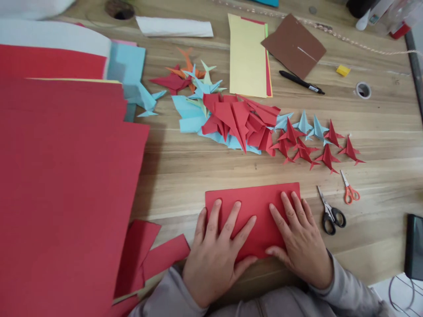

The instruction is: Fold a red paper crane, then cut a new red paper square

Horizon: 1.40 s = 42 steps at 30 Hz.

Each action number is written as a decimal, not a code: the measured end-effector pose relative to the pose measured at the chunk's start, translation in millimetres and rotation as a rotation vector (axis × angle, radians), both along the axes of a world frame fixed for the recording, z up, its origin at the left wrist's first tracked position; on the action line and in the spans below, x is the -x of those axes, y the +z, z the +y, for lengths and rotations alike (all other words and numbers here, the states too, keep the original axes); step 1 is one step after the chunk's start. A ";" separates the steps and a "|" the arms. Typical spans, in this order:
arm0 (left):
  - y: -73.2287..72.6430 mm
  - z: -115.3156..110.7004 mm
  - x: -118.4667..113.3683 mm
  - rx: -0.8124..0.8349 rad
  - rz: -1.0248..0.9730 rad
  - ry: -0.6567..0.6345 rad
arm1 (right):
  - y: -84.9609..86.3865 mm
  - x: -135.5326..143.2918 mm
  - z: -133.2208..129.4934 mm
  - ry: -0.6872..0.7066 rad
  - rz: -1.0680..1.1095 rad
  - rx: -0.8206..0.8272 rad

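Observation:
A red sheet of paper lies flat near the table's front edge, its long side running left to right. My left hand rests on its left part with the fingers spread. On the right part lies my right hand, fingers also stretched out and apart. Both palms cover some of the paper's lower area. Beyond the sheet sits a pile of folded red paper planes over light blue ones. To its right stand several small folded red and blue paper figures.
Black-handled scissors and small orange-handled scissors lie right of my right hand. A big stack of red paper fills the left side, with red offcuts beside it. A pen, yellow paper and brown paper lie farther back.

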State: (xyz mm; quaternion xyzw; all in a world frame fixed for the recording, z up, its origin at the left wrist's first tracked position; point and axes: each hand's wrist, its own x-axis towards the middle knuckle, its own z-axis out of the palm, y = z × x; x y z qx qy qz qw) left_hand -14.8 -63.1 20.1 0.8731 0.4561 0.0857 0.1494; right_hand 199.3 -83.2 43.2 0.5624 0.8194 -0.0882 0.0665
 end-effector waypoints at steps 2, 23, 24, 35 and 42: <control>0.4 0.1 -0.4 0.001 0.006 0.001 | -0.9 -1.0 -0.2 0.001 0.002 -0.007; -0.1 -1.9 -7.4 -0.033 0.068 0.019 | -14.0 -12.2 -3.6 0.018 0.067 -0.083; -0.5 -2.3 -8.1 -0.030 0.071 0.020 | -14.1 -12.4 -3.5 0.020 0.067 -0.084; -2.7 -0.6 0.6 -0.022 0.093 -0.080 | -17.8 -14.8 -4.6 0.025 0.056 -0.087; -4.5 -4.4 -4.5 -0.011 0.095 -0.021 | -16.6 -13.9 -4.0 0.028 0.058 -0.097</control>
